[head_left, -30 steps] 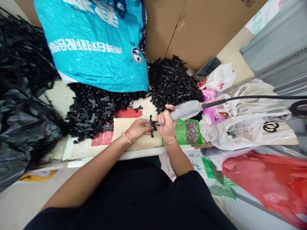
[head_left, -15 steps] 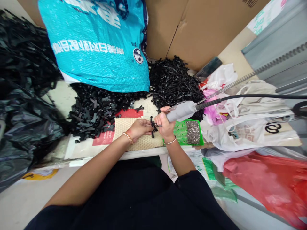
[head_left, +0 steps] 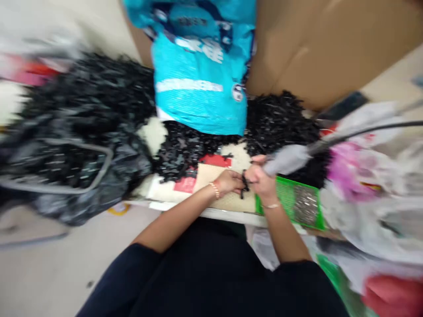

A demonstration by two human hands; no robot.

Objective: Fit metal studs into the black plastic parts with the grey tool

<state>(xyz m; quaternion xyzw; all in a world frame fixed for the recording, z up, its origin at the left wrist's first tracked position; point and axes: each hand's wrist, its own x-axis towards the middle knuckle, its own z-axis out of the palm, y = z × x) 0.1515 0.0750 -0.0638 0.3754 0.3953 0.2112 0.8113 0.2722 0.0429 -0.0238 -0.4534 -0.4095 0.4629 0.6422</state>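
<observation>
My left hand [head_left: 228, 182] pinches a small black part [head_left: 243, 185] over the beige textured mat [head_left: 206, 174]. Wrapped round a grey-covered tool [head_left: 287, 159] with a black cable, my right hand [head_left: 261, 178] is close against the part's right side. The tool's tip is hidden at the fingers. Beside my right wrist lies a green tray [head_left: 286, 196] with small metal pieces [head_left: 306, 204] at its right end. The view is blurred.
Behind the mat are heaps of black parts [head_left: 180, 149] and a blue bag [head_left: 198, 105]. A black plastic bag [head_left: 128, 176] of parts is at the left. White and pink bags [head_left: 352, 171] crowd the right. Cardboard [head_left: 317, 48] stands behind.
The camera view has swung left, so the scene sits further right and more of the left side shows. Both hands keep their holds on the part and the tool.
</observation>
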